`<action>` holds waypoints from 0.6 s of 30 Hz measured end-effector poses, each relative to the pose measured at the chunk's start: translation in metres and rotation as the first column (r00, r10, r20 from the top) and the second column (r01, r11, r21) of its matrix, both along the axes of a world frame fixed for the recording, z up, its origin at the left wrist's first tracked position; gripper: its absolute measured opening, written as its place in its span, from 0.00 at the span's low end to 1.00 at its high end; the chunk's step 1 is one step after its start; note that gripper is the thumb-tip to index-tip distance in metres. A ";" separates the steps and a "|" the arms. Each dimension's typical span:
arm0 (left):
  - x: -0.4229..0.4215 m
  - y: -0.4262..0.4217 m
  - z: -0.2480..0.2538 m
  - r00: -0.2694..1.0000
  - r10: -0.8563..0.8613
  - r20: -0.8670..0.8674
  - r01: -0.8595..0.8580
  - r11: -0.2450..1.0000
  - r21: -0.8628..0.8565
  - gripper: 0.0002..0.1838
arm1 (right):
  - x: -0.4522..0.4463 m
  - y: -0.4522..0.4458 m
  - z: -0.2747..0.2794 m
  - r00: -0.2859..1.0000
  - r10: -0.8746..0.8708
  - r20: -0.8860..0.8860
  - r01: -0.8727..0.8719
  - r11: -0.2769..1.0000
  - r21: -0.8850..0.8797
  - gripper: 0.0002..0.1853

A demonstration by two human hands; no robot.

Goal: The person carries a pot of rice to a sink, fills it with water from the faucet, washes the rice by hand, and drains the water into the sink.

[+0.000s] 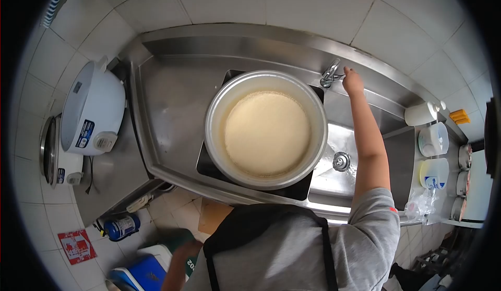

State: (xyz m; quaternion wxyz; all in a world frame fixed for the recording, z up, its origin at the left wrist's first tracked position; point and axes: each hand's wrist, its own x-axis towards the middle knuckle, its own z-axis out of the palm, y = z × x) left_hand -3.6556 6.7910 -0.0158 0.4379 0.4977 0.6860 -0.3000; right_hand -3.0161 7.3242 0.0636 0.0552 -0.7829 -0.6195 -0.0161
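My right hand (353, 81) reaches to the metal faucet (330, 75) at the back of the sink, its fingers closed around the faucet's handle. A large round metal pot (213, 129) stands to the left of my right arm, partly over the sink basin (334, 134). Inside it lies a level, pale cream mass that looks like rice (267, 133). Low beside my body is my left hand (189, 250), away from the pot; its fingers are mostly hidden by the apron.
A big rice cooker (86, 108) sits on the left counter. White tubs (433, 138) and a white dispenser bottle (420, 113) line the right side. Below are a blue cylinder (122, 227) and a blue-and-white cooler (143, 270). A dark tray (292, 193) shows under the pot.
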 end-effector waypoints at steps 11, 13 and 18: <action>0.013 -0.082 0.014 0.900 0.426 0.092 -0.427 0.904 -0.007 0.12 | -0.058 -0.091 0.035 0.945 0.047 -0.323 -0.152 0.939 -0.308 0.12; 0.013 -0.075 0.020 0.904 0.411 0.122 -0.415 0.910 0.006 0.12 | -0.111 -0.140 0.042 0.575 0.245 -0.781 -0.598 0.776 -0.198 0.09; 0.006 -0.063 0.036 0.919 0.356 0.170 -0.366 0.930 0.027 0.12 | -0.259 -0.255 0.055 0.111 0.400 -0.910 -0.994 0.047 -0.100 0.08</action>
